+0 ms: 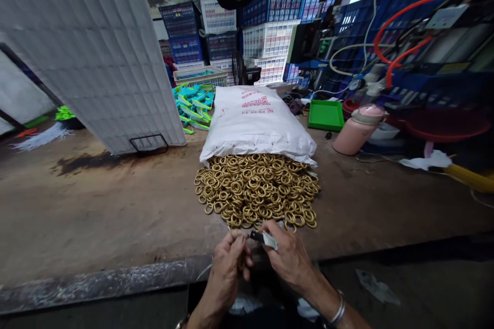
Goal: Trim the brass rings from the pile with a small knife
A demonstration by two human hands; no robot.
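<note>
At the table's front edge my left hand (230, 262) is closed in a pinch around a gold ring (241, 263), mostly hidden by the fingers. My right hand (287, 254) grips a small knife-like tool (258, 237) with a dark flat tip and a white wrapping. Its tip points left, close to my left fingertips; whether they touch I cannot tell. Just beyond both hands lies a heap of gold rings (258, 190), spilling from under a white sack (258, 123) with red print.
A tall pale ribbed panel (88, 56) stands on the table (96, 216) at left. Turquoise and lime pieces (195, 103) lie behind it. A green tray (326, 114), a pink bottle (357, 131) and a red dish (447, 126) are at right. Stacked crates (270, 38) fill the back.
</note>
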